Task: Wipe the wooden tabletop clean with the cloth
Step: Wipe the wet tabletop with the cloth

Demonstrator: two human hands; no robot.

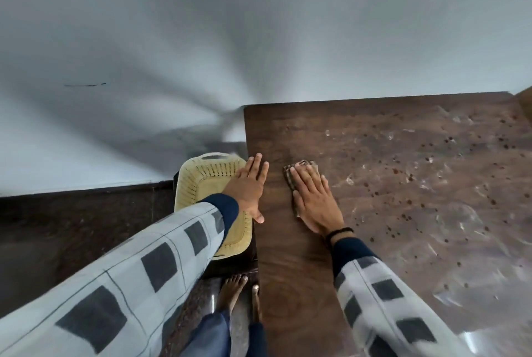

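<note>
Wooden tabletop (374, 132) filled the right half of the view, dark brown, its left edge running toward the person and its far edge against the pale wall (259, 25). One cloth (299, 175), small, folded and checked brown, lay on it near the left edge, about midway along. The right hand (312, 201) was pressed flat on top of the cloth, fingers together and extended rather than curled, so the cloth was pinned under the palm and not pinched; this flat press probably served to push the cloth across the surface with even pressure. Only the cloth's far end and a strip along its left side showed past the fingers.

The strip of wood along the left edge looked plain and dry, while the area to the right of the cloth carried many dark specks (449, 140) and pale wet smears (460, 224), too many to count. Judging from that, most of the wiping was yet to be done.

The left hand (249, 186) rested open, holding nothing, fingers spread over the table's left edge, likely bracing the body.

Below that edge, off the table, sat one cream perforated plastic basket (201, 178), partly under the left forearm. Both arms wore sleeves (138, 264) of light fabric with dark squares. A black band (339, 232) circled the right wrist. Two bare feet (231, 290) stood on the dark floor (57, 227) beside the table.
</note>
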